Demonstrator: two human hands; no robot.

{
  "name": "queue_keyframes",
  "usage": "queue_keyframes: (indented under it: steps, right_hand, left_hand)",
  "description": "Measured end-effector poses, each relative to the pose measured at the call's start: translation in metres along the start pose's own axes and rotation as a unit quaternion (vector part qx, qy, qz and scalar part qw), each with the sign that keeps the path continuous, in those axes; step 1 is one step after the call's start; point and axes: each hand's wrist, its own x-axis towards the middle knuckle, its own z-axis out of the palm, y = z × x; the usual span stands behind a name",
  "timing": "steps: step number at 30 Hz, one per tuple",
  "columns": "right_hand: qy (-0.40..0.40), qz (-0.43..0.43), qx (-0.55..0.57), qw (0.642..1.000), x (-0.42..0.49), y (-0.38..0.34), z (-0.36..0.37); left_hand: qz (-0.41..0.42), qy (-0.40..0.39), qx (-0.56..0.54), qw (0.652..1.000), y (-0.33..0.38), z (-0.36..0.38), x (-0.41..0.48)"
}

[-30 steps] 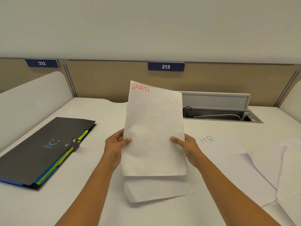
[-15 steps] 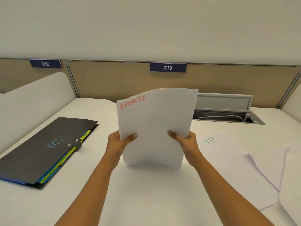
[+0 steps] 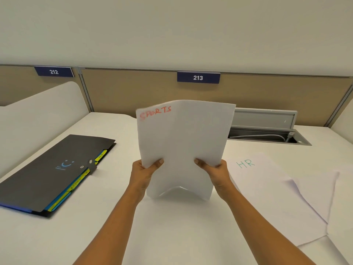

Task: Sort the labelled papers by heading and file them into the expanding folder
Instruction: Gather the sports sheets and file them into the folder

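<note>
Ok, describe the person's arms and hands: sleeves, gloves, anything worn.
Both forearms are bare, no sleeves in view. The left hand and right hand wear no gloves; neither wrist has a watch or band. Rings cannot be judged from this view.

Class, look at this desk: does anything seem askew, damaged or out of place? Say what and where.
The SPORTS papers, gripped by the left hand and right hand, buckle, their bottom edge arching upward. Right of them, loose sheets overlap the HR sheet crookedly.
</note>
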Motion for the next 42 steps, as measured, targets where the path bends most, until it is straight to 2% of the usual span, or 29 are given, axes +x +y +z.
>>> queue_keyframes:
  steps: [4, 11, 19, 24, 30, 33, 36, 39, 42]
  right_hand:
    - [-0.005, -0.003, 0.002, 1.000, 0.003, -0.003, 0.001]
    - [-0.008, 0.018, -0.041, 0.999, 0.001, 0.007, 0.004]
    - [-0.069, 0.062, -0.097, 0.991, 0.010, 0.010, 0.024]
    - [-0.121, 0.084, -0.130, 0.980, 0.012, 0.026, 0.043]
    - [-0.138, 0.099, -0.143, 0.975, 0.014, 0.044, 0.077]
    - [-0.133, 0.106, -0.145, 0.975, 0.016, 0.053, 0.091]
    - [-0.121, 0.119, -0.144, 0.975, 0.017, 0.062, 0.105]
    - [-0.111, 0.131, -0.138, 0.975, 0.020, 0.070, 0.116]
    - [-0.109, 0.137, -0.132, 0.976, 0.022, 0.075, 0.123]
  left_hand:
    - [0.012, 0.010, 0.006, 1.000, 0.004, 0.001, 0.001]
    - [-0.033, 0.042, 0.012, 0.998, -0.007, -0.003, -0.007]
    - [-0.078, 0.040, 0.070, 0.994, -0.001, -0.038, 0.000]
    - [-0.097, 0.094, 0.123, 0.983, -0.014, -0.075, 0.003]
    - [-0.099, 0.212, 0.148, 0.961, -0.012, -0.127, 0.013]
    - [-0.062, 0.275, 0.198, 0.939, -0.006, -0.161, 0.019]
    - [-0.027, 0.306, 0.286, 0.908, -0.004, -0.192, 0.024]
    - [-0.006, 0.296, 0.406, 0.865, -0.008, -0.215, 0.029]
    - [-0.018, 0.254, 0.479, 0.840, -0.014, -0.234, 0.039]
